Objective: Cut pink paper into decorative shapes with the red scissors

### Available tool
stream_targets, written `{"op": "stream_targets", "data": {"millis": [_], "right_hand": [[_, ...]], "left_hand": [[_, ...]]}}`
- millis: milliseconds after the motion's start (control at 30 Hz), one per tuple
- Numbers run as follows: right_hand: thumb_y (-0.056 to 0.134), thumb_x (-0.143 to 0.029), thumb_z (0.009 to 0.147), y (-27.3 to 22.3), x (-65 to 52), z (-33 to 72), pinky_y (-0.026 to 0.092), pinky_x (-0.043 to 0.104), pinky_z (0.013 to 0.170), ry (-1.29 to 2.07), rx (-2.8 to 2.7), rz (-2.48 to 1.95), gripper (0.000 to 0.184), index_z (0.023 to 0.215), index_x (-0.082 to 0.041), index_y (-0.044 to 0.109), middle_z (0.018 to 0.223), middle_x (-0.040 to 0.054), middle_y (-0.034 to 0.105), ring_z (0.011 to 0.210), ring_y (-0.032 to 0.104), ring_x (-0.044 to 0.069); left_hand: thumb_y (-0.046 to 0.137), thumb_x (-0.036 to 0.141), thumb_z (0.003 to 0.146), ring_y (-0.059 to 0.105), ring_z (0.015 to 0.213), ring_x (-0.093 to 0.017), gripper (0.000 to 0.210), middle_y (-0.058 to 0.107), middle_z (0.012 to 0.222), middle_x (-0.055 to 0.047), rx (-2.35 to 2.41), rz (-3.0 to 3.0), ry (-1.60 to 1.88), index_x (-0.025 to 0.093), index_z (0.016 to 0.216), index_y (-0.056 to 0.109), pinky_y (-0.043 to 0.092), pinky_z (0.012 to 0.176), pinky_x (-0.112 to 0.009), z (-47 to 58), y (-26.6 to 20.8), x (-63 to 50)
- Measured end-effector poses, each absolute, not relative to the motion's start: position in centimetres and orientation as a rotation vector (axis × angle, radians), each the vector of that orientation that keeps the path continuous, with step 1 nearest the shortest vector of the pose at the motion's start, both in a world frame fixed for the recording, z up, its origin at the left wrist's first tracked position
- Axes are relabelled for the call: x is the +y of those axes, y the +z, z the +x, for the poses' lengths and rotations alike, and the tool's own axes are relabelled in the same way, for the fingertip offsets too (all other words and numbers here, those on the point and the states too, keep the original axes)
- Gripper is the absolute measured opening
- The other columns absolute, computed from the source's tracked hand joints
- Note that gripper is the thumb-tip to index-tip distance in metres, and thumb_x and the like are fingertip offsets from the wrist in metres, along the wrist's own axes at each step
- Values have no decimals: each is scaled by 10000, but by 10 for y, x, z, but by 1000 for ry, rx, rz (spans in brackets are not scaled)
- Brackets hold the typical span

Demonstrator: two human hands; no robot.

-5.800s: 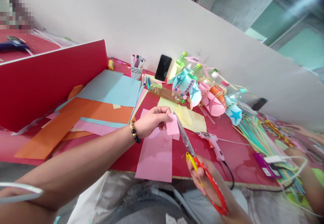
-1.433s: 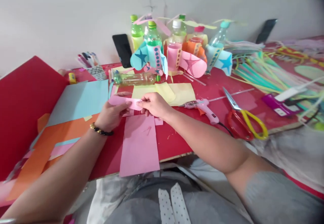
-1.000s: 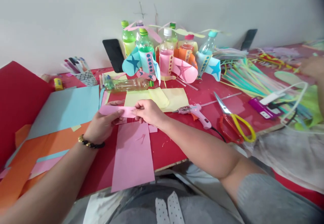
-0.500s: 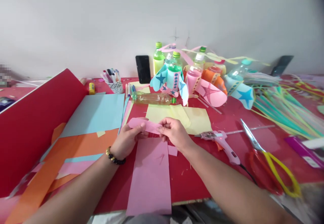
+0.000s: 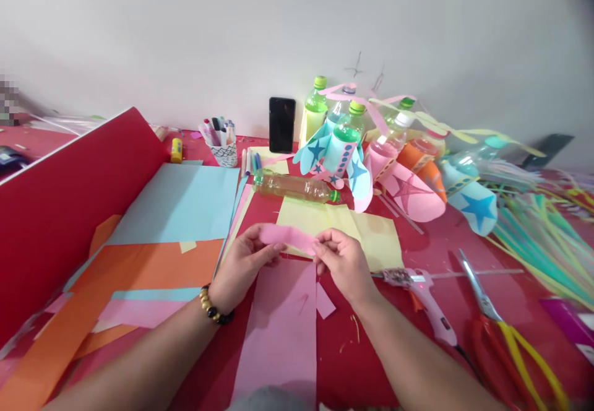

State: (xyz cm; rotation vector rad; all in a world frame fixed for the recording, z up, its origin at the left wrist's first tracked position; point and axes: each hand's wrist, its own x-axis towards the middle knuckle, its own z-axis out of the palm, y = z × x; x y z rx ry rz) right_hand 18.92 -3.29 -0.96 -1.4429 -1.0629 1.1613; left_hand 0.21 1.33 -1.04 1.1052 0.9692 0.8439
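Between my hands is a narrow pink paper strip (image 5: 288,236) with a rounded left end. My left hand (image 5: 248,257) pinches its left part, thumb on the near side. At the right end, my right hand (image 5: 338,256) grips it between thumb and fingers. Beneath them a long pink paper sheet (image 5: 281,337) lies on the red table, with a small pink scrap (image 5: 325,301) beside it. Yellow paper (image 5: 378,237) lies just beyond my right hand, and a plastic bottle (image 5: 294,187) rests on its side farther back.
Decorated bottles (image 5: 348,132) stand at the back right, near a black phone (image 5: 282,125). A pink glue gun (image 5: 434,312) and large scissors (image 5: 496,318) lie to the right. Blue paper (image 5: 180,203), orange paper (image 5: 180,268) and a red board (image 5: 78,213) occupy the left. Behind stands a pen cup (image 5: 224,151).
The view has shifted, so the scene sits differently in frame. My hands still hold the pink strip, now slightly bowed and tilted down to the right. The small pink scrap has turned.
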Motion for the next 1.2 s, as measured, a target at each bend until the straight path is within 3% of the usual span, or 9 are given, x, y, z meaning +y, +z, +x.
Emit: {"op": "stream_targets", "data": {"millis": [100, 300, 533, 667, 833, 1000, 1067, 1200], "right_hand": [[583, -313, 810, -13, -28, 200, 425, 227, 428, 893, -1174, -1576, 127, 751, -209, 538, 531, -33, 598, 405, 541, 123], [533, -311, 824, -22, -17, 220, 451, 266, 533, 384, -1475, -1829, 123, 852, -203, 586, 583, -1, 651, 495, 601, 168], [570, -376, 818, 11, -34, 227, 405, 289, 578, 134, -1520, -1873, 270, 995, -176, 611, 559, -7, 582, 550, 566, 190], [579, -406, 825, 14, -75, 217, 413, 257, 552, 361, -1707, -1833, 243, 971, -214, 600, 620, -20, 593, 554, 566, 160], [694, -394, 734, -8, -119, 193, 447, 303, 651, 367, -1946, -1970, 339, 992, -206, 581, 909, 50, 637, 799, 622, 230], [621, -276, 806, -23, -132, 180, 426, 281, 652, 235, -1928, -2000, 120, 873, -212, 545, 846, 30, 604, 807, 592, 210], [575, -257, 839, -26, -133, 180, 415, 272, 651, 194, -1910, -1991, 60, 847, -213, 535, 828, 26, 598, 795, 582, 199], [526, -251, 868, -29, -134, 180, 399, 268, 647, 145, -1899, -1991, 64, 819, -211, 529, 819, 32, 594, 782, 572, 195]], "left_hand": [[685, 305, 737, 579, 613, -124, 408, 645, 785, -16, 936, 1095, 889, 202, 1093, 513, 457, 586, -257, 1, -9, 15], [629, 334, 782, 574, 632, -120, 360, 626, 839, -29, 918, 1239, 862, 188, 1078, 486, 456, 578, -254, -1, -14, 17], [598, 343, 775, 604, 740, -169, 231, 642, 835, -45, 1018, 1713, 710, 177, 934, 569, 465, 676, -295, -7, -15, 22], [641, 373, 727, 581, 784, -201, 248, 638, 887, -50, 1084, 2094, 533, 194, 897, 617, 448, 686, -316, -9, -14, 22], [720, 473, 638, 523, 967, -264, 527, 607, 1029, -92, 942, 2397, 453, 181, 1060, 603, 413, 841, -373, -7, -17, 15], [718, 654, 515, 462, 1029, -300, 826, 530, 1118, -118, 881, 2580, 408, 210, 1190, 542, 368, 900, -417, -1, -18, 0], [700, 638, 566, 456, 1024, -296, 734, 523, 1106, -116, 929, 2620, 401, 222, 1155, 560, 369, 890, -420, 2, -18, -6], [586, 396, 799, 495, 941, -248, 272, 566, 972, -97, 946, 2625, 403, 190, 975, 614, 398, 836, -372, 9, -19, -6]]}}
